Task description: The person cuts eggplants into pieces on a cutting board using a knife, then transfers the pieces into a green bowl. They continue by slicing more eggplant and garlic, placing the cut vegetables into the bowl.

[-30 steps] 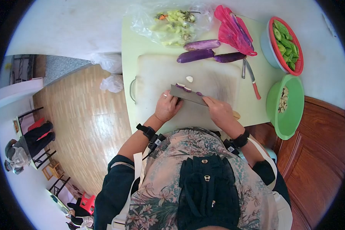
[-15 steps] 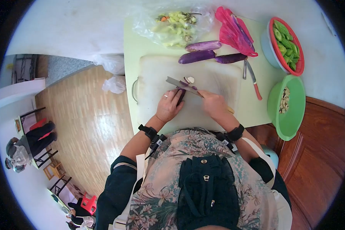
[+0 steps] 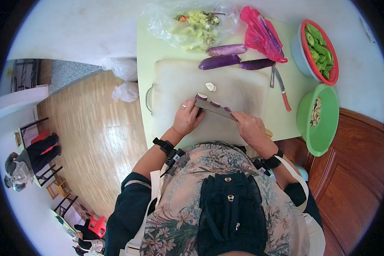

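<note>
My left hand [image 3: 187, 118] presses down with curled fingers on a short piece of eggplant [image 3: 199, 112], mostly hidden by the fingers and blade. My right hand [image 3: 251, 130] grips a kitchen knife [image 3: 217, 109], its blade slanting across the eggplant close to my left fingertips. Purple-edged eggplant slices [image 3: 215, 103] sit along the blade's far side, touching it or very near. Farther up the white cutting board [image 3: 175, 81], a couple of pale slices [image 3: 210, 87] lie together.
Whole eggplants [image 3: 219, 62] lie beyond the board, beside a pink bag [image 3: 260, 32] and a clear bag of trimmings [image 3: 192, 30]. A red-handled peeling knife [image 3: 282, 87] lies right. A green basin [image 3: 305, 123] holds cut pieces; a red basket [image 3: 336, 64] holds green vegetables.
The knife and my right hand have moved toward me and to the right, the blade now lower on the board. More slices show along the blade. My left hand stays nearly in place.
</note>
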The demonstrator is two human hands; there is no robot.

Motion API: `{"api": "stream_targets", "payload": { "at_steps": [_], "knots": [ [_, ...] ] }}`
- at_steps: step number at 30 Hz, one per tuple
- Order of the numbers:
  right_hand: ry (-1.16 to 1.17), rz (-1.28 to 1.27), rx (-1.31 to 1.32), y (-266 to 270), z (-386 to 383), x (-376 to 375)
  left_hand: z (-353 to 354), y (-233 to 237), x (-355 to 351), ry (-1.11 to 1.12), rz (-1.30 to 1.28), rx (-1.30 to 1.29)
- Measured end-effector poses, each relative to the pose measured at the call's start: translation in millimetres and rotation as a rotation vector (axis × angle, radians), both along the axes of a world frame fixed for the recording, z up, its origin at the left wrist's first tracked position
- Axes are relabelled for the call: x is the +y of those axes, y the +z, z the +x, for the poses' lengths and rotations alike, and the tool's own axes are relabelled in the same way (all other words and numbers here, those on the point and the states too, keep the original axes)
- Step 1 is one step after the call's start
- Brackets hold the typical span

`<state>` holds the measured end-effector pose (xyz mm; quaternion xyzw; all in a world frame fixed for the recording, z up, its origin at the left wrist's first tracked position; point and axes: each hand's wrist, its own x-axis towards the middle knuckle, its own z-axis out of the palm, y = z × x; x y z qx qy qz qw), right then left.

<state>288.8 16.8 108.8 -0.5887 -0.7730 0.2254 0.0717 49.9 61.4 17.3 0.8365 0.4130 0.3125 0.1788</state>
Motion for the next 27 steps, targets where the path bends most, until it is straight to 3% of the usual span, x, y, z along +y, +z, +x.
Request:
{"api": "stream_targets", "payload": {
  "at_steps": [11, 18, 21, 23, 27],
  "knots": [
    [0.061, -0.021, 0.003, -3, -13, 9, 1, 2, 1, -0.025, 0.004, -0.004],
    [0.068, 0.061, -0.006, -32, -31, 24, -2, 4, 0, 0.011, -0.004, 0.001],
    [0.035, 0.021, -0.024, -35, -31, 27, -4, 9, 0, -0.005, -0.056, 0.04],
    [-0.079, -0.167, -0.085, -32, -33, 31, -5, 12, 1, -0.025, -0.069, 0.011],
    [-0.09, -0.1, 0.014, -27, -22, 29, -7, 9, 0, -0.04, -0.021, 0.031]
  ]
}}
